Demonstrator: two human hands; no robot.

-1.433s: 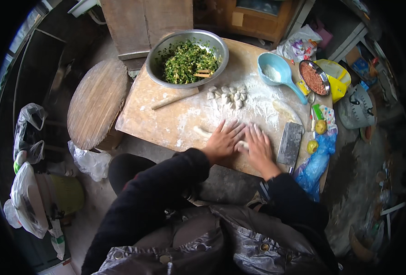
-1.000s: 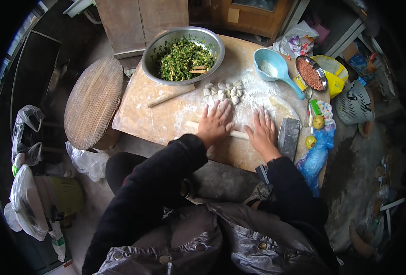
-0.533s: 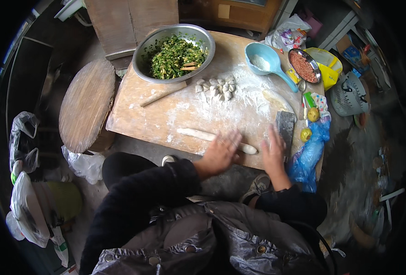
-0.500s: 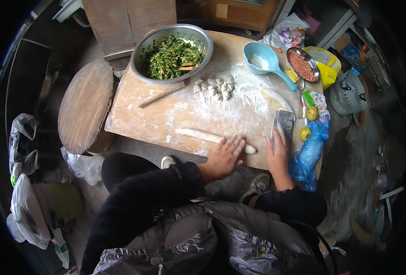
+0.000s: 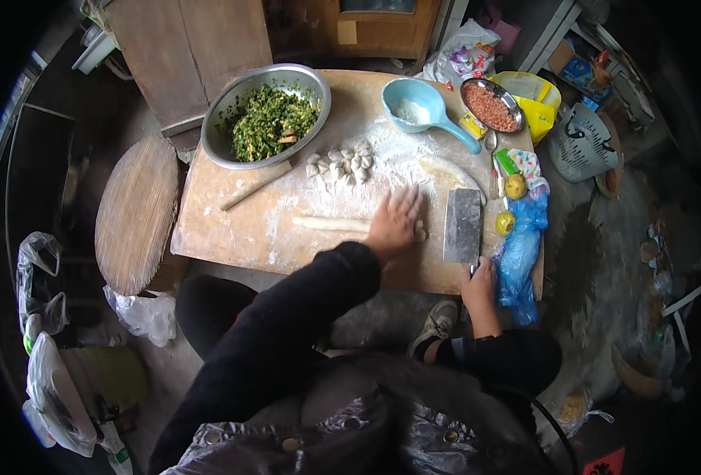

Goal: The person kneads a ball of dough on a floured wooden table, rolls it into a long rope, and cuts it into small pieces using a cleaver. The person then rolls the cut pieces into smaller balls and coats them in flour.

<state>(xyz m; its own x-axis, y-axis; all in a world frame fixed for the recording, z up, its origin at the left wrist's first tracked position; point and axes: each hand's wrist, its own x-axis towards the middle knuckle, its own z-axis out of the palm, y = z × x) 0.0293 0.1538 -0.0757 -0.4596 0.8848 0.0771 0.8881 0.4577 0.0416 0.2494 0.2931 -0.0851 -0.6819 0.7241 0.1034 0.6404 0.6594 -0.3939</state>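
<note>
My left hand (image 5: 395, 223) lies over the right part of a dough rope (image 5: 329, 225) on the floured wooden board (image 5: 208, 226); its fingers are stretched out and slightly blurred. With fingers curled, my right hand (image 5: 479, 283) grips the handle of a cleaver (image 5: 463, 226) at the board's near edge. The cleaver's dark, broad blade points away from me. Beyond the blade curves another dough strip (image 5: 445, 169), partly covered by it. A cluster of small cut dough pieces (image 5: 341, 164) sits farther back in loose flour.
A rolling pin (image 5: 255, 187) rests below a steel bowl of chopped green filling (image 5: 324, 103). At the back right are a blue ladle (image 5: 451, 131) with flour and a plate of minced meat (image 5: 489, 104). Two yellowish round fruits (image 5: 515, 187) and a blue plastic bag (image 5: 522, 253) line the right edge.
My right hand has drawn back from beside the cleaver's blade to its handle and closed on it. My left hand has shifted forward over the dough rope. The view has shifted slightly.
</note>
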